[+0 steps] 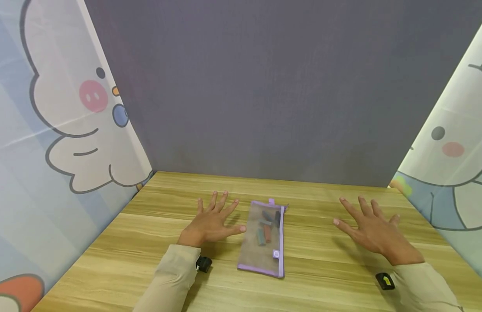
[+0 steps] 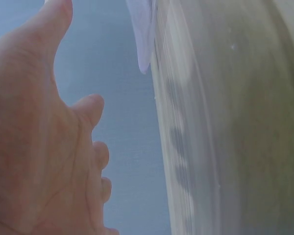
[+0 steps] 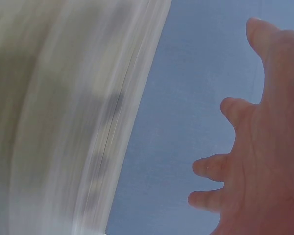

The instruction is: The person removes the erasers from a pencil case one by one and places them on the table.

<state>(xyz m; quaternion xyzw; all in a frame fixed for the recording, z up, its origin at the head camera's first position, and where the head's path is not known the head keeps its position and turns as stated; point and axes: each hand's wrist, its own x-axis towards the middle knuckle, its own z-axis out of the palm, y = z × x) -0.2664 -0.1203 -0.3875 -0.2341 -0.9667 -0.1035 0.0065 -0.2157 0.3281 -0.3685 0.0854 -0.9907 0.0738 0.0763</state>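
Observation:
A see-through mesh zipper pouch (image 1: 256, 255) with purple edging lies on the wooden table, with several small dark, reddish and grey-green blocks (image 1: 267, 233) inside. Its zip runs down the right side. To its left, my left hand (image 1: 212, 223) is spread palm down above the table, the thumb tip at the pouch's left edge in the head view; touching or not, I cannot tell. Well to the right of the pouch, my right hand (image 1: 375, 229) hovers with fingers spread and holds nothing. Both wrist views show the palms, left (image 2: 44, 147) and right (image 3: 264, 142), held off the tabletop.
The wood-grain table (image 1: 311, 260) ends at a dark grey upright panel (image 1: 264, 86) behind. Cartoon-printed cloths hang at the left (image 1: 61, 108) and right (image 1: 455, 173). A small black device sits at each wrist, left (image 1: 203, 263) and right (image 1: 385, 281).

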